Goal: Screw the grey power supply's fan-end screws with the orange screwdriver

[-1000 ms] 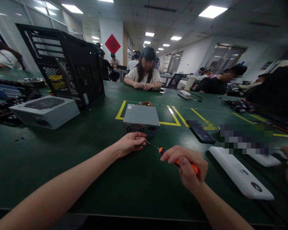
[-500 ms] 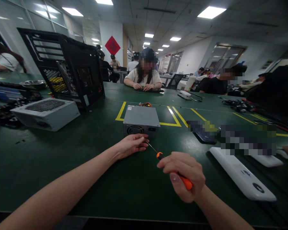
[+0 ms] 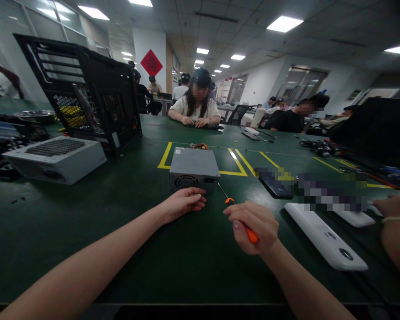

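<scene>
Power supply (image 3: 194, 162), white label (image 3: 178, 151) unreadable, screwdriver (image 3: 230, 202)

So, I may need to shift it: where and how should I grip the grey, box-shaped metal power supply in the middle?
Probably by its left and right sides, from above: the grey metal power supply lies flat, its broad top shows no handle, and the multicoloured cable bundle behind is better avoided.
</scene>
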Motion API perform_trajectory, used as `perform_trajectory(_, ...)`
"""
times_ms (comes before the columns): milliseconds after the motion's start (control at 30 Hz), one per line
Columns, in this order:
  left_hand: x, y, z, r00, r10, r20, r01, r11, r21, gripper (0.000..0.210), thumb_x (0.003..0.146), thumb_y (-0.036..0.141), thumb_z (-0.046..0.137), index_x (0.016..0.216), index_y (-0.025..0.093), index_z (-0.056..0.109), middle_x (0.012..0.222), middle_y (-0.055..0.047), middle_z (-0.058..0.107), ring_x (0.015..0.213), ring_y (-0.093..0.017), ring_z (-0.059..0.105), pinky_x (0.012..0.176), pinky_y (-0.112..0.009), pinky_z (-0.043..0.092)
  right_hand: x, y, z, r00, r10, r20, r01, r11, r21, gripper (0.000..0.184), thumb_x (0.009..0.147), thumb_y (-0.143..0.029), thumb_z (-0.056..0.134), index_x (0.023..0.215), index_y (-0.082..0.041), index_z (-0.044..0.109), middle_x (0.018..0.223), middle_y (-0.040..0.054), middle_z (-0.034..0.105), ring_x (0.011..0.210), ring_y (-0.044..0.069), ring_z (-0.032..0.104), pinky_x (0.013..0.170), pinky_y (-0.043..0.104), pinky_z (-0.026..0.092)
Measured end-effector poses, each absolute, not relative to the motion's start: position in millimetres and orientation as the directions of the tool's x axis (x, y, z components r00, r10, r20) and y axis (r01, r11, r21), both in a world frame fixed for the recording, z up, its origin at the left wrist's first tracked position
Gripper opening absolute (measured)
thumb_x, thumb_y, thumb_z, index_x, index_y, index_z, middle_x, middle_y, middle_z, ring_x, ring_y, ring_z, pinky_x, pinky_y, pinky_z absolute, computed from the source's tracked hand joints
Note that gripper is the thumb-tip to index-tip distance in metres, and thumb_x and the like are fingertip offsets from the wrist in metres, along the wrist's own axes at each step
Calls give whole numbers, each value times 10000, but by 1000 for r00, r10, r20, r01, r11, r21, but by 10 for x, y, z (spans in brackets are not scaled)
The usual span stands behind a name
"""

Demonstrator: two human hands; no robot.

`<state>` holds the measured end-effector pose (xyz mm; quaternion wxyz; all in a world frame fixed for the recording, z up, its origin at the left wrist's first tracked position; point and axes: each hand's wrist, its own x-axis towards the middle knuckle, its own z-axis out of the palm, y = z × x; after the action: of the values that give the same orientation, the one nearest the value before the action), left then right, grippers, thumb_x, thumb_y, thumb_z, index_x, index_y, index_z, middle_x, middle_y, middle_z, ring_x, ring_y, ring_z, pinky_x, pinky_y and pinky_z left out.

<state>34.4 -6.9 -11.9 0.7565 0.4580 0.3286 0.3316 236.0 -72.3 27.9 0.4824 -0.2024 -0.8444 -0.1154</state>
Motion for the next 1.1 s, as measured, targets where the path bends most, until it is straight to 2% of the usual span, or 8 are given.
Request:
perform_trajectory(267, 349, -72, -102, 577, 795, -190, -205, 366, 908, 283, 815, 172, 590, 1094, 137, 556, 941, -51, 599, 784, -92, 579, 775, -257, 442, 2366, -677, 274, -456, 226, 861, 456, 890, 7, 107, 715, -133, 470, 692, -182, 562, 621, 25, 645, 510, 129, 596, 452, 244, 448)
perform_trajectory(533, 554, -60, -75, 528, 818, -229, -336, 449, 828, 216, 905, 194, 444, 1014, 106, 608, 926, -85, 628, 753, -98, 609, 699, -223, 474, 2259, -793, 307, -476, 231, 848, 381, 924, -38, 104, 730, -169, 461, 675, -177, 549, 604, 31, 639, 490, 127, 582, 439, 244, 412)
perform_trajectory(667, 581, -27, -103, 480, 829, -287, -369, 487, 791, 240, 919, 199, 415, 932, 76, 621, 821, -80, 626, 678, -83, 592, 639, -198, 473, 2182, -868, 313, -503, 246, 828, 336, 939, -75, 128, 752, -186, 445, 672, -172, 545, 598, 31, 636, 444, 107, 535, 424, 245, 379)
perform_trajectory(900, 565, -17, -138, 452, 845, -287, -360, 467, 808, 154, 878, 151, 496, 792, 91, 608, 672, -13, 542, 539, -35, 485, 526, -157, 404, 2146, -905, 284, -534, 231, 813, 295, 952, -76, 131, 763, -202, 440, 677, -176, 535, 616, 29, 641, 434, 101, 517, 414, 249, 350)
perform_trajectory(1100, 562, -10, -172, 420, 875, -241, -365, 406, 838, 54, 820, 153, 590, 838, 106, 607, 692, -5, 528, 549, -37, 464, 513, -156, 384, 2142, -899, 283, -515, 239, 824, 294, 951, -92, 147, 764, -196, 429, 659, -171, 528, 611, 25, 634, 441, 92, 506, 420, 243, 342)
